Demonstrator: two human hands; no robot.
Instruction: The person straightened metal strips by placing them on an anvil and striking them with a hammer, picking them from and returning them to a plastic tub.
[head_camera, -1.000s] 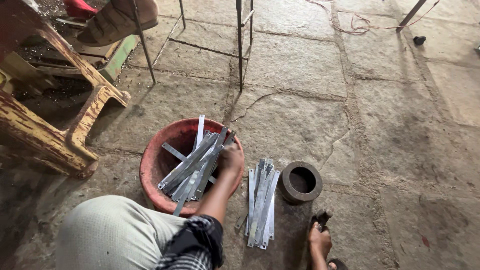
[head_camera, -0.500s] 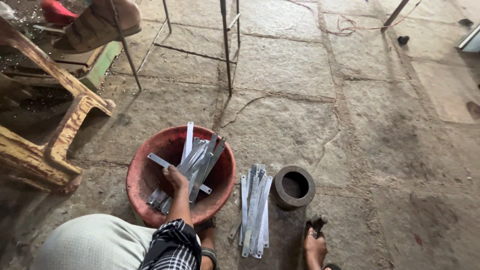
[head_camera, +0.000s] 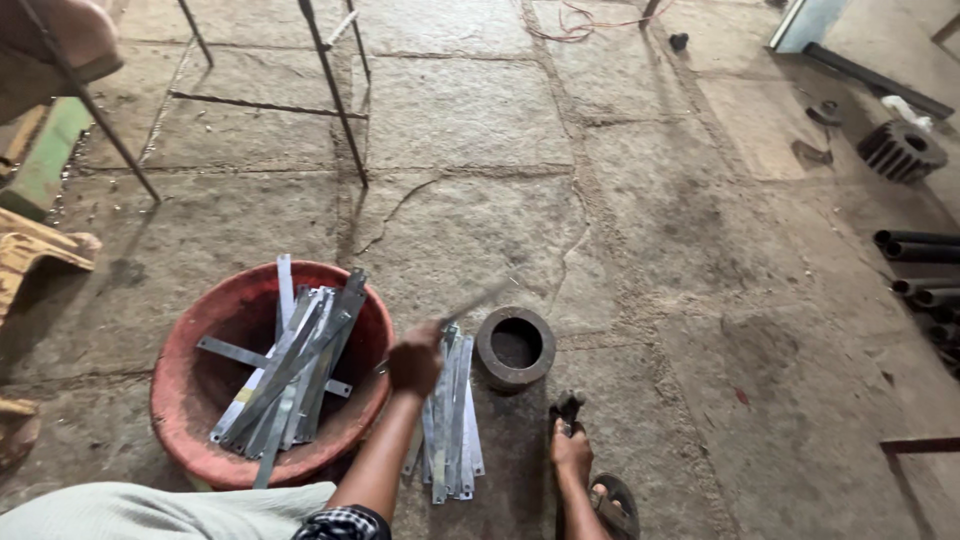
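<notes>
a cracked stone floor (head_camera: 480, 110) lies under everything, and you sit low on it. nearest your left side stands the red basin (head_camera: 190, 390), round and wide, with a loose heap of flat metal strips (head_camera: 290, 370) leaning across its inside, some poking over the far rim. just right of the basin, on the floor, lies a second pile of strips (head_camera: 452, 420), laid roughly parallel and pointing away from you. beside that pile, touching or nearly so, sits a thick metal ring (head_camera: 515, 347) with a dark hollow middle. your left hand (head_camera: 415, 362) is above the gap between the basin and the floor pile, closed around a single strip (head_camera: 480, 298) that is blurred and points up and to the right, toward the ring. your right hand (head_camera: 571, 452) rests low on the floor, fingers wrapped around a small dark tool (head_camera: 567, 408) that stands just below the ring.
</notes>
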